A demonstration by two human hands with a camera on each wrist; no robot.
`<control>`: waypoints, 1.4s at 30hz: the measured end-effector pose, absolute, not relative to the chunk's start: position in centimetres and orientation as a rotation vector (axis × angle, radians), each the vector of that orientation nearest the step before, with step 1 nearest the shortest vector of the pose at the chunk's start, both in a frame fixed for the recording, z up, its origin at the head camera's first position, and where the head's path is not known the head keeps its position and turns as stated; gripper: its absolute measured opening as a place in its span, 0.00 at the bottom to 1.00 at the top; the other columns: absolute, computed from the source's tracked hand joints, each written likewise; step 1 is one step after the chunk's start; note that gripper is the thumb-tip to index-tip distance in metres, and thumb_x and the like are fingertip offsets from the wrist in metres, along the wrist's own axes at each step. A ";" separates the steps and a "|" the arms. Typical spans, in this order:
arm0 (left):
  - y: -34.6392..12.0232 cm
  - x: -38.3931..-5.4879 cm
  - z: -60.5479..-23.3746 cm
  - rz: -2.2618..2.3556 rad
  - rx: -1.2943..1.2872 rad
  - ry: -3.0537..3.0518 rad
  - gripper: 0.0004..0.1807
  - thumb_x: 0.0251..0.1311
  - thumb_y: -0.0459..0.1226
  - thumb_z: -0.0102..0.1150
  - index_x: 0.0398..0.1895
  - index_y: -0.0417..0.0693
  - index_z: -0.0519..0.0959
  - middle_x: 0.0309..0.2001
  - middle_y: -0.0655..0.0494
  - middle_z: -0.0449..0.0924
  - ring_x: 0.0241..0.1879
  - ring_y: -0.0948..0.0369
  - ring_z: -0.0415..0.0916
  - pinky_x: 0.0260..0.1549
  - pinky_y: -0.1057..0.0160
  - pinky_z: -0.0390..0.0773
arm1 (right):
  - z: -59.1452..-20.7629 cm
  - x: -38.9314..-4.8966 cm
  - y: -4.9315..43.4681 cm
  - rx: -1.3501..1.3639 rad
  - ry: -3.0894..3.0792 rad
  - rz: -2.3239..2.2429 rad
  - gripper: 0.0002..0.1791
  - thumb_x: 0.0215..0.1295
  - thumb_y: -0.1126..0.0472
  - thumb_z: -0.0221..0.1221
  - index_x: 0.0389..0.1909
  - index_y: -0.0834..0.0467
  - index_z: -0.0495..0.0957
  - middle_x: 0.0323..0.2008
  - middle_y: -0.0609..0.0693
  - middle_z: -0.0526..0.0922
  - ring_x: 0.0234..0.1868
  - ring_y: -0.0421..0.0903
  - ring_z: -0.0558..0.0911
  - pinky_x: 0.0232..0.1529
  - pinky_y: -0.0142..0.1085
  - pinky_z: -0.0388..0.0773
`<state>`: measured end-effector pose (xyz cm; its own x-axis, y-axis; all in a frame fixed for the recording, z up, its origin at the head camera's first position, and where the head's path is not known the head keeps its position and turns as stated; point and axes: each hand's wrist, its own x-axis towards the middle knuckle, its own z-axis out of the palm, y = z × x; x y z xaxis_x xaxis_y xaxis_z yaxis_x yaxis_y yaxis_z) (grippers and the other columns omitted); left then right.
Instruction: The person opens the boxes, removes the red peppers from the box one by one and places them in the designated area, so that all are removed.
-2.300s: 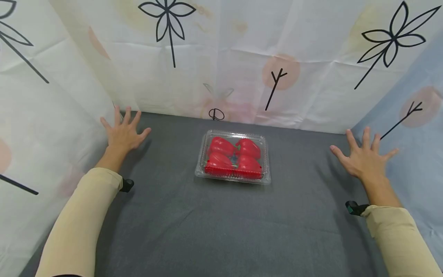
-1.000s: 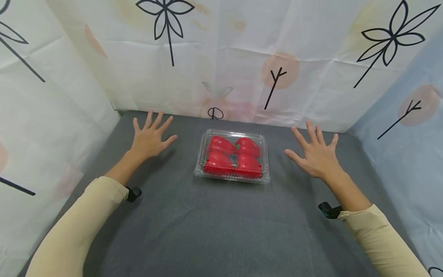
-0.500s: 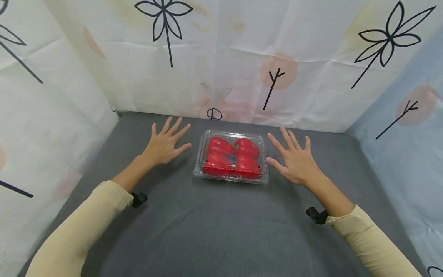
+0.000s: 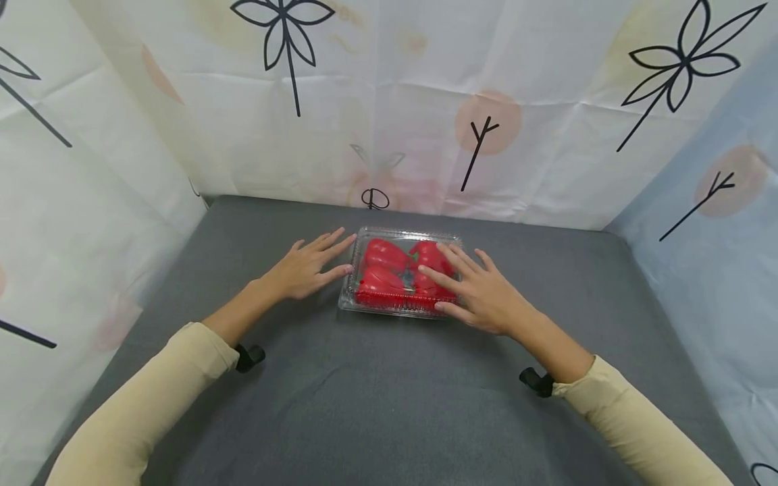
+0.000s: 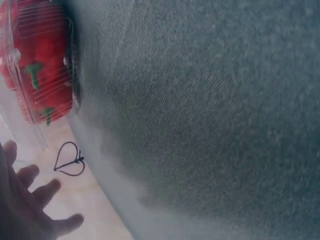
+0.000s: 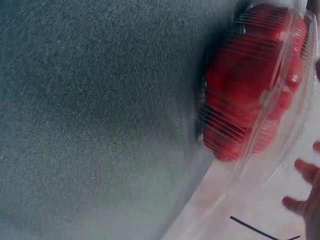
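A clear plastic clamshell box [image 4: 349, 297] lies closed on the grey cloth, holding several red bell peppers [image 4: 384, 255]. Green stems show through its ridged side in the left wrist view, where the box [image 5: 30, 100] is at the upper left. My left hand [image 4: 304, 270] is at the box's left side, fingers straight, fingertips right at the rim. From the right, my right hand [image 4: 480, 293] reaches over the box's right part with spread fingers, hiding that side and some of the peppers. In the right wrist view its fingers [image 6: 306, 170] are beside the lid [image 6: 280, 115].
Grey cloth [image 4: 389, 398] covers the table under the box. A white patterned curtain [image 4: 413, 148] stands along the back edge, with more fabric at the left and a bluish panel [image 4: 699, 223] at the right. Black wrist cameras [image 4: 249, 358] sit at both cuffs.
Both hands have moved inward from the far left and right sides to the box. The right hand now overlaps its right part. The box has stayed in place.
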<state>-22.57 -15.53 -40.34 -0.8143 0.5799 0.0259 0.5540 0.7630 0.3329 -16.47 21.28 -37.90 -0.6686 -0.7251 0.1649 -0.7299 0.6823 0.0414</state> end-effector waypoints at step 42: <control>-15.5 -21.4 -42.3 1.630 0.345 2.085 0.31 0.74 0.43 0.51 0.75 0.42 0.60 0.58 0.37 0.77 0.41 0.55 0.85 0.50 0.54 0.81 | -39.4 -16.1 15.1 1.503 -2.453 -0.049 0.33 0.63 0.53 0.66 0.70 0.40 0.70 0.71 0.56 0.65 0.72 0.56 0.63 0.64 0.55 0.66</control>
